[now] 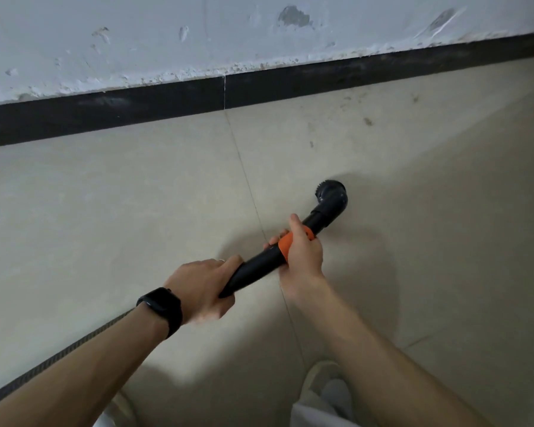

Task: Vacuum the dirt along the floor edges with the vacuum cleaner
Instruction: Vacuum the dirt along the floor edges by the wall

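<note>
Looking down from the head camera, I see both bare forearms reaching forward over a pale beige tiled floor (121, 211). My left hand (201, 291) has its fingers (219, 308) curled tightly round the tapered rear end of a black vacuum wand (259, 268). A black watch (162, 309) sits on that wrist. My right hand (302, 257) is further forward and grips the wand at its orange collar (285, 246), with the thumb lying on top and the fingertips showing on the far side.

The wand slants from lower left to upper right. It ends in a black elbow with a round brush nozzle (332, 194), which is low over the floor tile above its own shadow. I cannot tell whether the bristles touch the tile. The nozzle is well apart from the black skirting board (136, 112), which runs across the upper part of the view under a scuffed, chipped white wall (136, 41).

A few dark dirt specks (367, 121) lie on the floor between the nozzle and the skirting. A ribbed grey hose (59, 359) trails from behind the left wrist to the lower left corner. A pale shoe (321, 383) shows at the bottom edge, beneath the right forearm.
</note>
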### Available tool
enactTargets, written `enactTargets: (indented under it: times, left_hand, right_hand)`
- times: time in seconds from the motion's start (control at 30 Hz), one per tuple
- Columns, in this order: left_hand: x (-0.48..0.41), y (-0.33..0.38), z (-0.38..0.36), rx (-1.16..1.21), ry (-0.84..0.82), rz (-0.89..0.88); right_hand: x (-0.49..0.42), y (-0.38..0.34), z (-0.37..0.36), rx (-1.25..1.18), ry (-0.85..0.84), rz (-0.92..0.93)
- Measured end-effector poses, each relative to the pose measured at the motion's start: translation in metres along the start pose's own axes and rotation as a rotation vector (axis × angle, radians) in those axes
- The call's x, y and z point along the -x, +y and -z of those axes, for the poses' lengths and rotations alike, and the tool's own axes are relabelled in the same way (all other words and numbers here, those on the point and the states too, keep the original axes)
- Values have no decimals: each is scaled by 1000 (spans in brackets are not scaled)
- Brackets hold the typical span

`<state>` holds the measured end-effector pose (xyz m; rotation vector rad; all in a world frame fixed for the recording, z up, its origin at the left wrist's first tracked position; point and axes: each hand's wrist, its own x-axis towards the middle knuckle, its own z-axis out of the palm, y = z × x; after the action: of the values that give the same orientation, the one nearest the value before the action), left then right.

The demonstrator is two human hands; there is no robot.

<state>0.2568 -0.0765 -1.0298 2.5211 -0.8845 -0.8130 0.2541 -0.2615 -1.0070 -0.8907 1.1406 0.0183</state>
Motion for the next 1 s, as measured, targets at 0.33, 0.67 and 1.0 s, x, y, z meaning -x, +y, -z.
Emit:
enactTargets:
  times: [0.33,0.67,1.0]
  left_hand:
    - [-20,41,-17,47,-80,-193]
    - [-10,15,2,86,-72,-9]
    - [-57,33,38,0,-67,-1]
  right_hand:
    - [1,-10,61,-50,216,87]
    - [-4,-6,15,-32,77,29]
    - [-38,-54,5,-49,17,64]
